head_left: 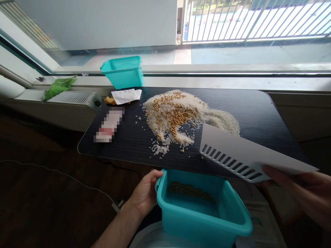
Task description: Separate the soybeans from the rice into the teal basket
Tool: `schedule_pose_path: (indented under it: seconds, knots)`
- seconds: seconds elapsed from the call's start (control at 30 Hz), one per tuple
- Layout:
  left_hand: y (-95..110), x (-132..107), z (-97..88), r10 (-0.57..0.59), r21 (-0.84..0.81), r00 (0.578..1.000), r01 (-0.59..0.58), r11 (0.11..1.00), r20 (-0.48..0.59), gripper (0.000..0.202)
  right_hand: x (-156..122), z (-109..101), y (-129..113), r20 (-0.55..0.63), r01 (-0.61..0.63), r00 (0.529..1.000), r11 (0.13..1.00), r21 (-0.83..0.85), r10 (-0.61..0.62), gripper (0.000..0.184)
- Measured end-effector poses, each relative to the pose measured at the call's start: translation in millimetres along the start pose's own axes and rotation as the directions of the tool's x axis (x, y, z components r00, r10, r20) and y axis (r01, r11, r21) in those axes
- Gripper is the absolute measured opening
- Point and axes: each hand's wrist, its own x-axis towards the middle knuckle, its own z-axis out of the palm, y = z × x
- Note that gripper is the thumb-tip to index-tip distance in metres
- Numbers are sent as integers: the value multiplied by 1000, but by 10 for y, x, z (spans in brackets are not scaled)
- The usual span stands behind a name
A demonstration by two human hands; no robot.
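My left hand (pixel 144 194) is closed on the left rim of a teal plastic bin (pixel 204 220), held just below the table's front edge. Small dark greenish-brown grains or beans lie along the far side of the bin's floor. In my right hand (pixel 297 189) is a flat white plastic panel (pixel 240 150) with a row of slots along its lower edge. The panel slants over the table's front right part, its far end beside a pile of white rice (pixel 222 119). Yellow soybeans (pixel 181 117) are scattered over and mixed into the rice.
The black table (pixel 258 110) stands by a window. A second teal bin (pixel 124 72) is behind its left end. White paper (pixel 126 96) and a blurred-out pink-and-white item (pixel 110 124) lie on the left. A green cloth (pixel 60 88) rests on the radiator (pixel 74 97). A white cable (pixel 69 175) crosses the floor.
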Motion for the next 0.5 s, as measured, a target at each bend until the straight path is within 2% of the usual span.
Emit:
schedule_pose_path:
  seconds: [0.17,0.33,0.5]
  knots:
    - [-92,32,117,-50,22,998,49,999,37,20,-61,-98,77,115,-64,992,996,60,57,19]
    - [-80,30,92,-53,44,998,52,998,35,21,-58,-50,-25,77,29,996,989,147,-41,26]
    - [-53,15,46,-29,44,999,28,999,27,21,7,178,-197,168,133,971,970,203,-168,33]
